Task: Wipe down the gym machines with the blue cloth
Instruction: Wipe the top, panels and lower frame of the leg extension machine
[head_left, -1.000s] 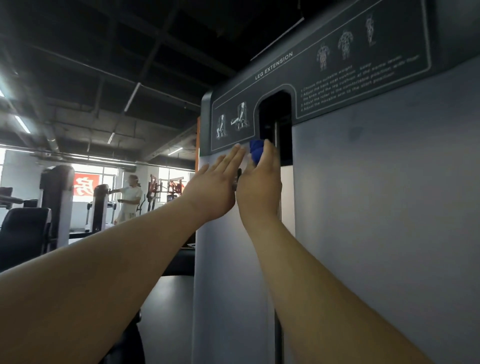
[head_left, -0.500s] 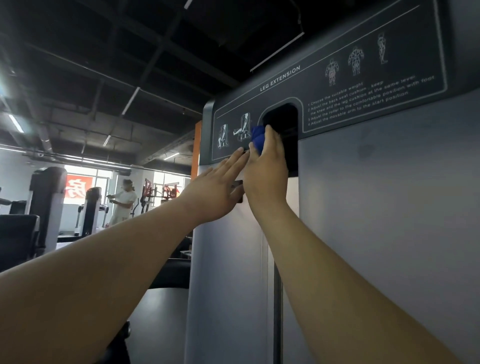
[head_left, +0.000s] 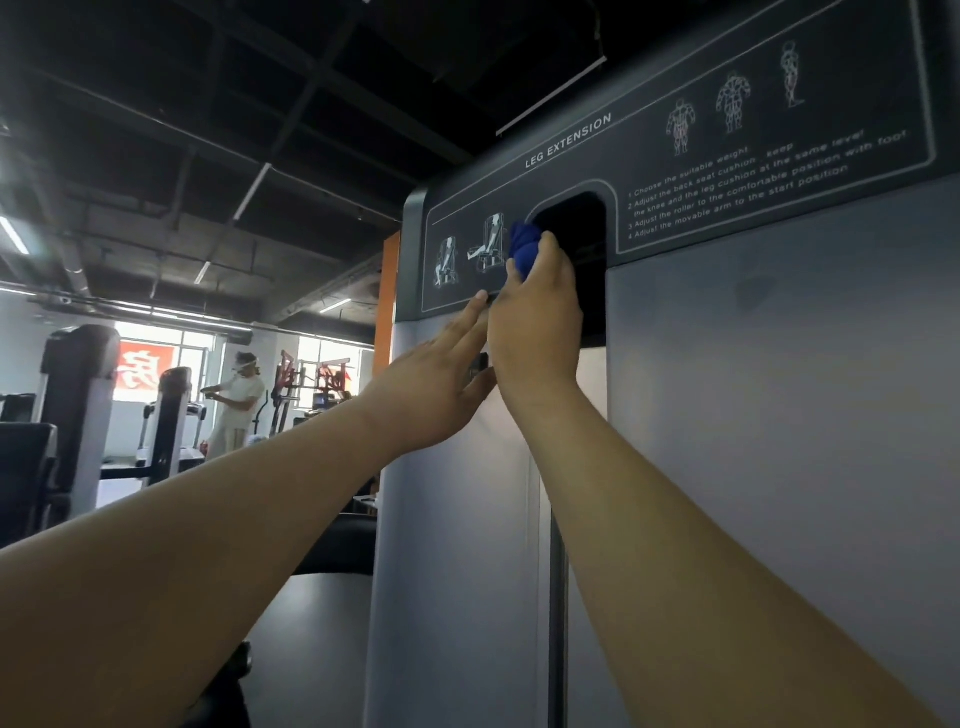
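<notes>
The blue cloth (head_left: 521, 247) is being gripped in the right hand (head_left: 537, 317), fingers curled round it, so that a bunched wad is sticking out above the fingertips. That wad is being pressed on the dark instruction panel (head_left: 727, 171) of the leg extension machine (head_left: 753, 415), at the left rim of the arched opening (head_left: 571, 228) and just beside the seated-figure pictograms (head_left: 488, 244). Bunching is prob. being used because a tight wad can be pushed into a rim or lip w/ more force than a flat sheet, though less area is being covered per pass.

The left hand (head_left: 436, 384) is being held flat, w/ nothing gripped and fingers straight. Its fingertips (head_left: 480, 299) are lying at the panel's lower edge, close beside the right hand; whether the two hands are touching cannot be told. It is prob. being used as a brace, since both arms are being stretched up high.

The step being done looks like wiping round the opening. Whether the grey shroud below has been wiped cannot be told.

In the bkgd, well apart, another person (head_left: 236, 400) is standing among other machines (head_left: 78, 405).
</notes>
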